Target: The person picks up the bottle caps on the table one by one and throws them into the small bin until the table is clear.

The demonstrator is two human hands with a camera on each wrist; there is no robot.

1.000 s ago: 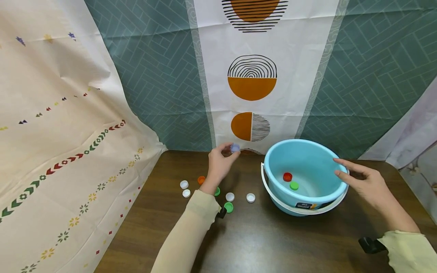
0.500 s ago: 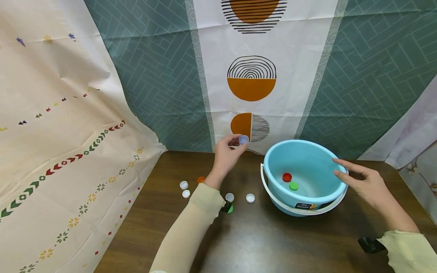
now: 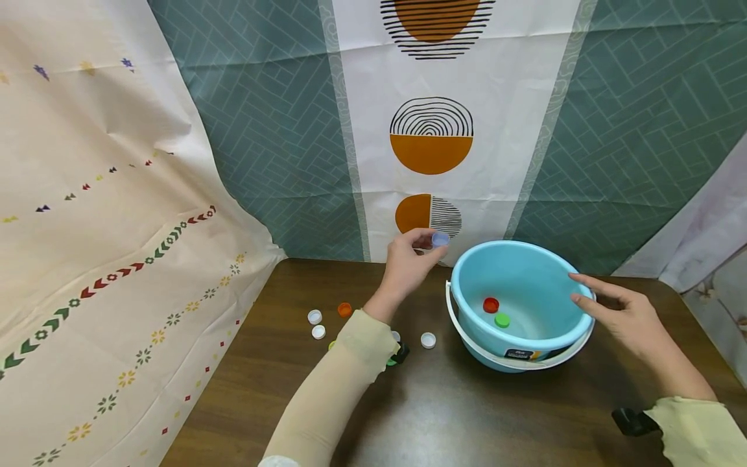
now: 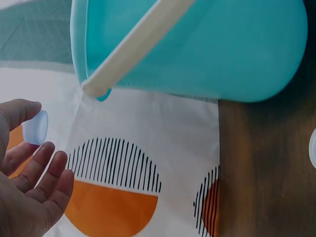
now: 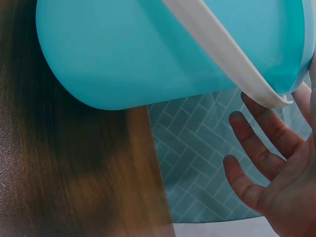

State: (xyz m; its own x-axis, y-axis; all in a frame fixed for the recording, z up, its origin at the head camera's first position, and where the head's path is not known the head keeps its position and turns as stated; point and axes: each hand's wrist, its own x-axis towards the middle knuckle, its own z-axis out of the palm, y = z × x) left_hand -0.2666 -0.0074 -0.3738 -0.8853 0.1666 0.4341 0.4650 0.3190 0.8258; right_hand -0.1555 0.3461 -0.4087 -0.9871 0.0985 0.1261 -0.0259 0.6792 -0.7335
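Pale blue, a cap [image 3: 440, 240] is being pinched mid-frame by the left hand [image 3: 408, 263]; at frame right, the right hand [image 3: 623, 312] is seemingly gripping the bucket [image 3: 516, 269].

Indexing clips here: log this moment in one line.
left hand: pinches lilac cap | right hand: holds blue bucket | in bucket: red cap, green cap

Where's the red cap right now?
In the head view, the red cap lies on the floor of the blue bucket at the right, just left of and behind the green cap in there.
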